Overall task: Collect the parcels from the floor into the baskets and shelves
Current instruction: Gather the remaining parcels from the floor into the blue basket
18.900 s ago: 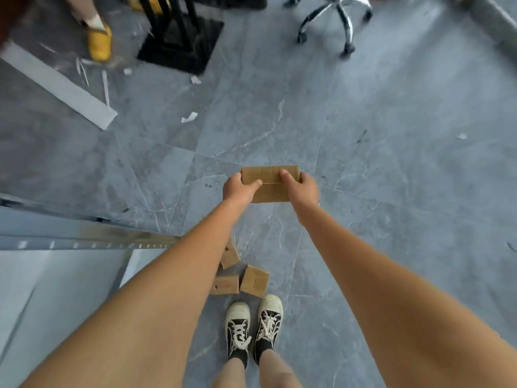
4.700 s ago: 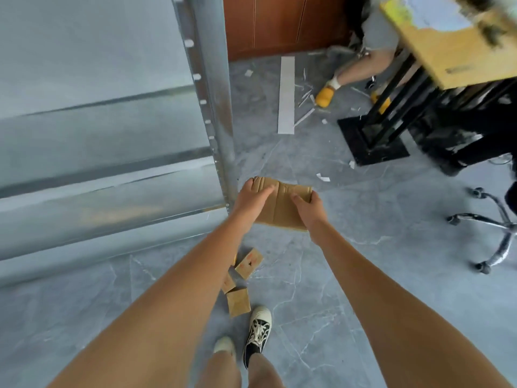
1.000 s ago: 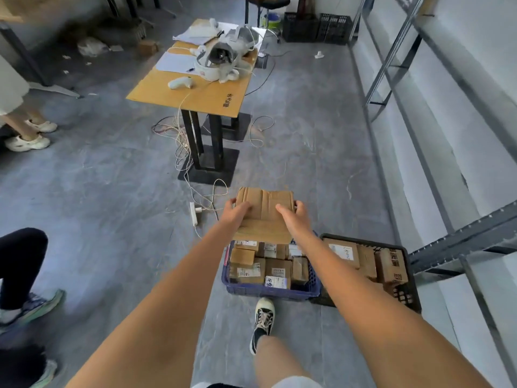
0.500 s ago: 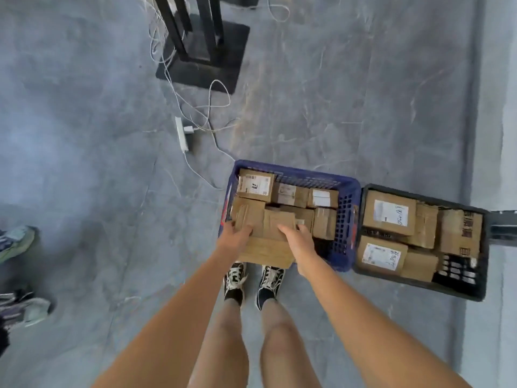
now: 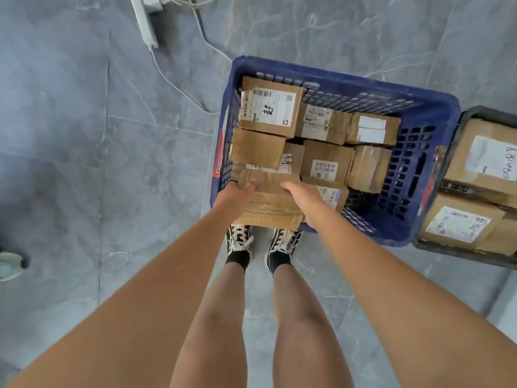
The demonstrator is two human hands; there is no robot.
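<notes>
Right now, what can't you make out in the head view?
- Blue basket: its floor and any lower parcels are hidden under the top layer.
- Black basket: cut off by the right edge.
- Held parcel: its underside faces away, and both hands, left and right, cover its ends.
- Labels: the fine print is too small to read.

A parcel sorting room: labelled cardboard parcels [image 5: 268, 111] in floor baskets [image 5: 436, 119], grey tiled floor [image 5: 84, 135].
</notes>
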